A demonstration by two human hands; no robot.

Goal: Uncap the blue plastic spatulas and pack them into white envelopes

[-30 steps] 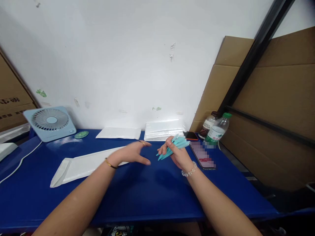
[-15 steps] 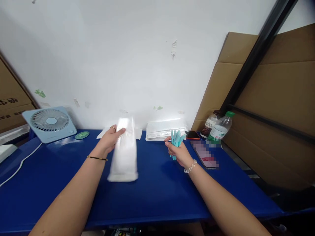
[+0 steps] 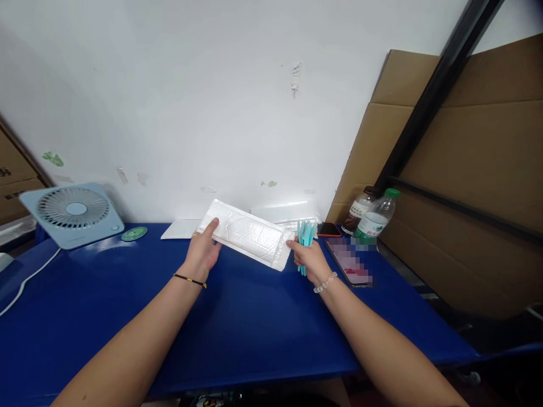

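White envelope [image 3: 250,234], padded: held above the table [image 3: 254,333], toward its back edge, tilted, right end lower. Left hand [image 3: 204,249]: clamped on the left end, thumb on top. Right hand [image 3: 313,261]: closed around teal sticks [image 3: 306,232], thumb at the envelope's right end; sticks presumably tucked aside to free the thumb. Two-end hold likely steadies the envelope. Envelope stack [image 3: 285,213]: back edge, apparently within easy reach. Fan [image 3: 76,212]: back left corner.
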